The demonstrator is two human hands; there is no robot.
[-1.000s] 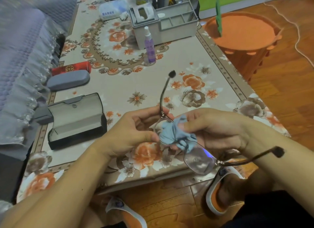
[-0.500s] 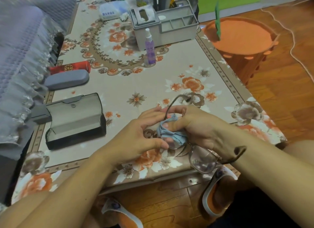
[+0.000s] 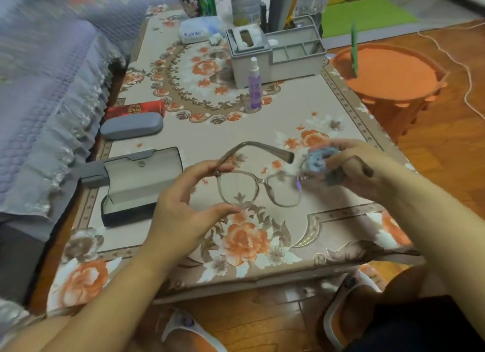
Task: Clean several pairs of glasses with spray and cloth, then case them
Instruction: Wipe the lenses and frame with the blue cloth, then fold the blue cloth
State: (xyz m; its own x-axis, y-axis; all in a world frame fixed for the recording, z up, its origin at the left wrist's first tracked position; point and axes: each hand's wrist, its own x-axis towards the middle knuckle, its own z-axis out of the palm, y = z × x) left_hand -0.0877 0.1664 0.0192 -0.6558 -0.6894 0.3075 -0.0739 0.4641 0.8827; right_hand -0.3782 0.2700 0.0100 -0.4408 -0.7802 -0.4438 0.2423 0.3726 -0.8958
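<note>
Blue microfibre cloth (image 3: 316, 160) is bunched in the right hand (image 3: 351, 173), whose fingers curl round it and seem to pinch the right end of the glasses (image 3: 258, 187) through the fabric; that corner is blurred, so the exact contact is unclear. The left hand (image 3: 189, 207) pinches the frame at the left hinge, where the temple arm (image 3: 256, 148) arches back over the lenses, while its thumb curves below, apart from the rim. The pale translucent glasses hang just above the floral tabletop (image 3: 328, 110), lenses facing the wearer, in front of the open case (image 3: 141, 178) that sits to the left.

The step in hand looks like wiping the right lens or its hinge end. To do it well, keep the left pinch on the hinge rather than the lens, so no fresh prints land on glass already wiped. Fold the cloth over both faces of the lens and rub with light circular strokes from centre to rim. Support the frame close to the lens being worked, since twisting from the far end could strain the bridge.

A purple spray bottle (image 3: 255, 85) stands near the grey organiser (image 3: 275, 55), within reach if smears remain. A closed grey case (image 3: 131, 126) and a red case (image 3: 136, 109) lie beyond the open one.
</note>
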